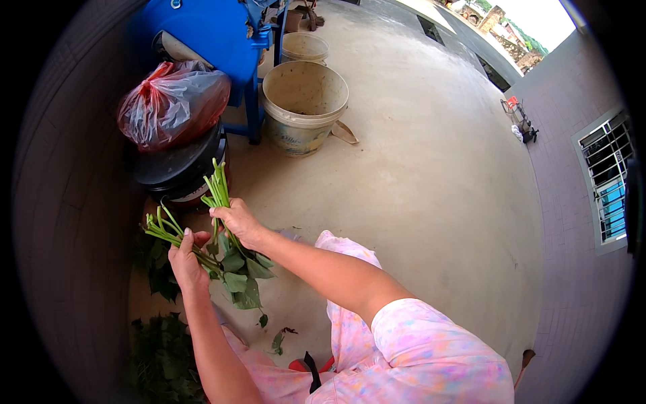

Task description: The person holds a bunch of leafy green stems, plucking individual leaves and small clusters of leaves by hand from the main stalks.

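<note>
My left hand (189, 257) grips a bunch of green leafy stems (164, 230), their cut ends pointing up and left. Close beside it, my right hand (237, 220) holds a second bunch of stems (218, 184), its bare ends upward. Broad green leaves (246, 283) hang below both hands, and which bunch each leaf belongs to is hard to tell. Down by my left forearm lies a heap of dark leafy greens (166, 356) on the floor. More greens (159, 267) lie against the wall, left of my left hand.
A black lidded bucket (176, 169) carries a tied plastic bag (174, 106). Beyond stand a blue machine (207, 40), a large whitish bucket (305, 121) and another bucket (305, 46). A loose leaf (277, 342) lies on the concrete floor (429, 192). A barred window (608, 174) is at right.
</note>
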